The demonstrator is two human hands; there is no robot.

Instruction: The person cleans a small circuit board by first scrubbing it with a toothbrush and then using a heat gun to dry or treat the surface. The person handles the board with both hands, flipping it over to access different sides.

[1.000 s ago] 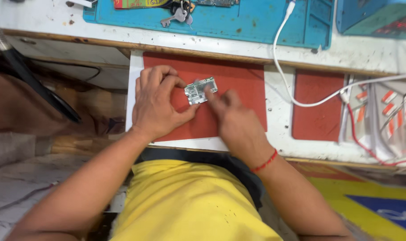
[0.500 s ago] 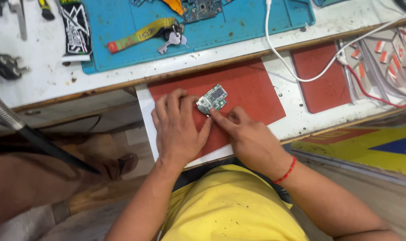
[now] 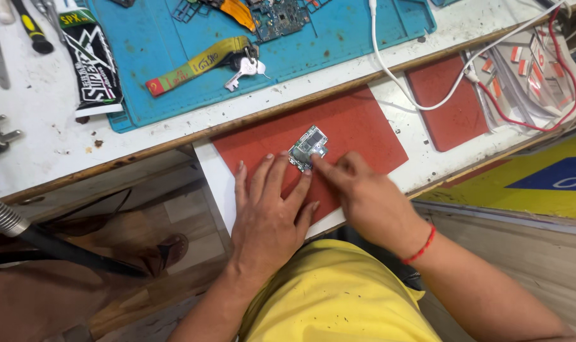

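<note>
Head view showed the left hand (image 3: 267, 212) spread flat, fingertips touching the small circuit board (image 3: 307, 147), while the right hand (image 3: 364, 193), loosely curled, pressed a fingertip on it.

I saw a white workbench (image 3: 41, 120) with a worn wooden edge. On it lay a blue work mat (image 3: 338, 44), a black packet (image 3: 91, 63), two red pads (image 3: 357, 126) (image 3: 449, 101), a white cable (image 3: 402, 82), a red wire (image 3: 554, 95), and a small circuit board (image 3: 308, 147) on the nearer pad.
</note>
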